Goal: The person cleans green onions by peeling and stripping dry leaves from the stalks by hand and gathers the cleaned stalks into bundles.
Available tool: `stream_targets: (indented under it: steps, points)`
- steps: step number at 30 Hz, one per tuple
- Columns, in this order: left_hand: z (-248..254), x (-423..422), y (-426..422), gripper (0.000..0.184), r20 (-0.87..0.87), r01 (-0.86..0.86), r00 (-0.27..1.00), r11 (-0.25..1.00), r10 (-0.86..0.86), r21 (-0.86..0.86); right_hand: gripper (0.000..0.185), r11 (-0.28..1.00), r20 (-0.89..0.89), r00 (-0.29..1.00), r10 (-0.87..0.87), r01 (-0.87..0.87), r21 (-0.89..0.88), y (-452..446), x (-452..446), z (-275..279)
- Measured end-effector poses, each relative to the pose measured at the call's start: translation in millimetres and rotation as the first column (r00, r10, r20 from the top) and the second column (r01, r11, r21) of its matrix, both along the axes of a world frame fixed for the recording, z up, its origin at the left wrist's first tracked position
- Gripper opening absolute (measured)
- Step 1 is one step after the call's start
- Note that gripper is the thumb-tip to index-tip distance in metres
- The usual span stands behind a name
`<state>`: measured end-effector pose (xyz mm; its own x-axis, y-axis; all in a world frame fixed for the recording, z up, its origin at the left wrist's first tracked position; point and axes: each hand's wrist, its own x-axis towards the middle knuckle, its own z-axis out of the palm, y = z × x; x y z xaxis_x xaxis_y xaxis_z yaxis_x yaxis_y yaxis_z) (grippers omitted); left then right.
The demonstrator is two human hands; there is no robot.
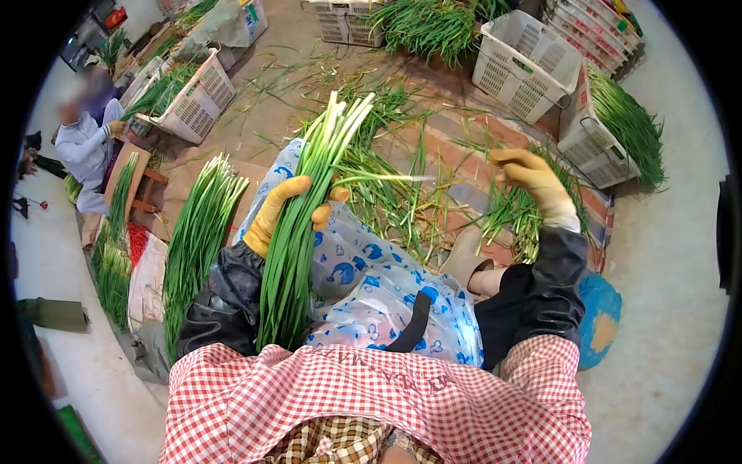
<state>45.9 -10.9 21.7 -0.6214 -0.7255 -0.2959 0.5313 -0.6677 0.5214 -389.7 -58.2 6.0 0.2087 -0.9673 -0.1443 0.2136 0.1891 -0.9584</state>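
My left hand (290,205), in a yellow glove, is wrapped round a thick bunch of green onions (297,224). Their pale stem ends point away from me, and the long leaves hang toward my lap. One stalk (379,179) sticks out sideways from the bunch to the right, its white tip blurred. My right hand (533,178), gloved the same way, is raised to the right, apart from the bunch. Its fingers are bent but spaced, with nothing visible in them. Below it lies a heap of loose green leaves (518,216).
More bunched green onions (202,224) lie at my left. Loose leaves litter the floor ahead. White plastic crates (525,66) stand at the back, one with greens (595,143) at the right. A blue round seat (599,321) is beside me. Another person (89,147) sits at far left.
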Motion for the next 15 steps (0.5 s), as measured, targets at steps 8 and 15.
stream_targets:
  steps: [8,15]
  points:
    - [0,-27,25,0.05,0.058,0.207,0.974,0.966,-0.218,0.153,0.044,0.81,-0.098,0.805,0.586,-0.586,0.032,19,164,3]
    - [-15,-18,37,0.05,-0.095,0.198,0.98,0.931,-0.177,0.305,0.019,0.97,-0.035,0.999,-0.032,0.039,0.238,2,102,-82]
